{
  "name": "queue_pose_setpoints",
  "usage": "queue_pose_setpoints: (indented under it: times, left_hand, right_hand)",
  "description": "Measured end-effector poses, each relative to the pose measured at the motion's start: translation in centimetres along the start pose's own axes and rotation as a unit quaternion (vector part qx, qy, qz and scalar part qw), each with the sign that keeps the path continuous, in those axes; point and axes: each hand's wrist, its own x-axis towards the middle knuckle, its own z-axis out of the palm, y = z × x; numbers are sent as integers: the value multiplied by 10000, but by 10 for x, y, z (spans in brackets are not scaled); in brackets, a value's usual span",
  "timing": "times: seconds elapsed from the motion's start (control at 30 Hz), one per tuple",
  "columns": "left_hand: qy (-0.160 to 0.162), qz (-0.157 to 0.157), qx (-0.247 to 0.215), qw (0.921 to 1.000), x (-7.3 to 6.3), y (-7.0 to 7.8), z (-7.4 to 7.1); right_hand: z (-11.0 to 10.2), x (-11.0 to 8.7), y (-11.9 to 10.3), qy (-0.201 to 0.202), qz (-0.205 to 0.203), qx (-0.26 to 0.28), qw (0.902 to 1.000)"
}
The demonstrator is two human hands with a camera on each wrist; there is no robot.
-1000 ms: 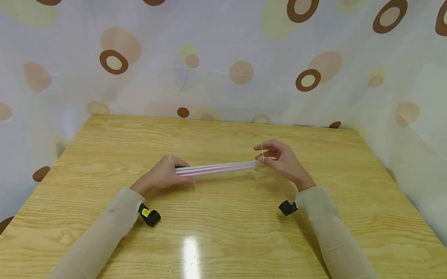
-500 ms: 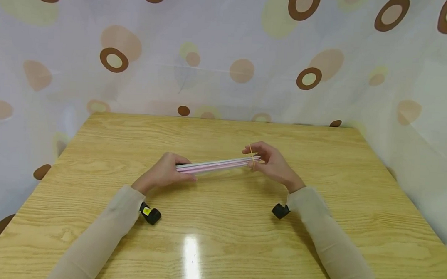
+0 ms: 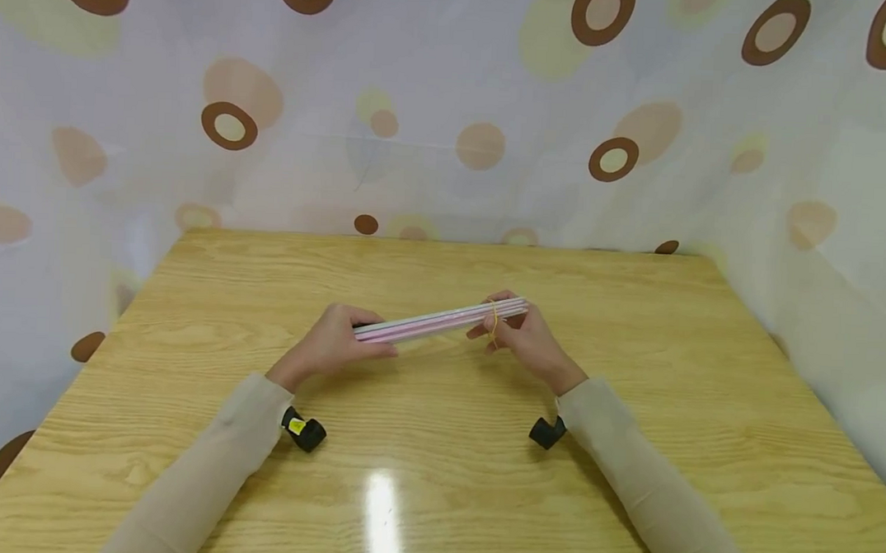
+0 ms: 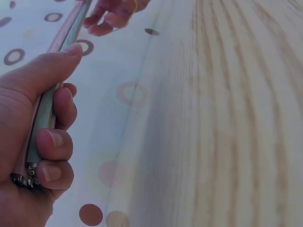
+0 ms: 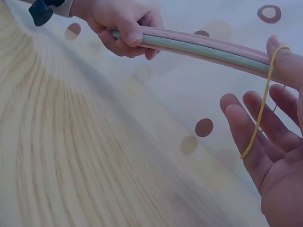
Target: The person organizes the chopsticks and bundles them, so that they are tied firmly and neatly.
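My left hand [image 3: 327, 342] grips one end of a bundle of slim pink and pale green pencil-like sticks [image 3: 434, 321], held above the table. In the left wrist view, dark shiny stick ends [image 4: 29, 176] show at the palm, with the fingers curled round the bundle. My right hand [image 3: 535, 343] is at the other end of the bundle. A yellow rubber band [image 5: 259, 118] passes round the bundle near the right thumb, and the bent fingers of that hand stretch the loop downward. The bundle's far tip lies over the right hand in the head view.
A wooden table [image 3: 436, 441] spreads beneath both hands. Patterned white cloth [image 3: 418, 176] hangs behind it and along both sides. Black wrist cameras [image 3: 547, 433] sit at both sleeve cuffs.
My right hand has moved left, bringing the rubber band over the bundle's end and along it, and its fingers have swung downward. The bundle's right end has risen slightly; the left hand keeps its grip.
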Motion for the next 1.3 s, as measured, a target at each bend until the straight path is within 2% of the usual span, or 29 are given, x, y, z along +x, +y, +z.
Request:
queue_pose_setpoints:
  times: [0.13, 0.27, 0.33, 0.47, 0.57, 0.67, 0.77, 0.83, 0.93, 1.0, 1.1, 1.3]
  left_hand:
    - [167, -181, -139, 9996, 1, 3, -1]
    - [375, -357, -282, 9983, 2, 3, -2]
    - [471, -430, -321, 9974, 3, 2, -2]
    - [530, -493, -303, 9969, 3, 0, -1]
    - [479, -469, -302, 9973, 4, -1, -1]
    - [455, -450, -313, 9975, 4, -1, -1]
    - [413, -451, -355, 9975, 3, -1, 1]
    - [392, -461, -351, 9975, 3, -1, 2]
    - [346, -479, -293, 9978, 2, -1, 3]
    - [325, -480, -228, 9981, 3, -1, 3]
    - [295, -477, -185, 9983, 2, 0, 4]
    - [288, -609, -248, 9974, 2, 2, 8]
  right_hand:
    - [8, 1, 2, 448, 107, 564, 9973]
    - [29, -2, -1, 1291, 40, 1458, 9808]
    - [41, -3, -4, 1604, -141, 1610, 9737]
    - [57, -4, -9, 1780, -461, 1095, 9768]
    - [60, -2, -12, 1799, -514, 645, 9802]
    - [59, -2, -13, 1728, -478, 231, 9835]
    - [57, -3, -12, 1520, -625, -559, 9848]
    - [55, -4, -11, 1395, -912, -1245, 9781]
    - [54, -4, -10, 1280, -1434, -1967, 9614]
    - [54, -3, -10, 1257, -1721, -2152, 9530]
    - [53, -2, -10, 1308, -1991, -2107, 9481]
    - [54, 0, -1, 1806, -2297, -1529, 9441]
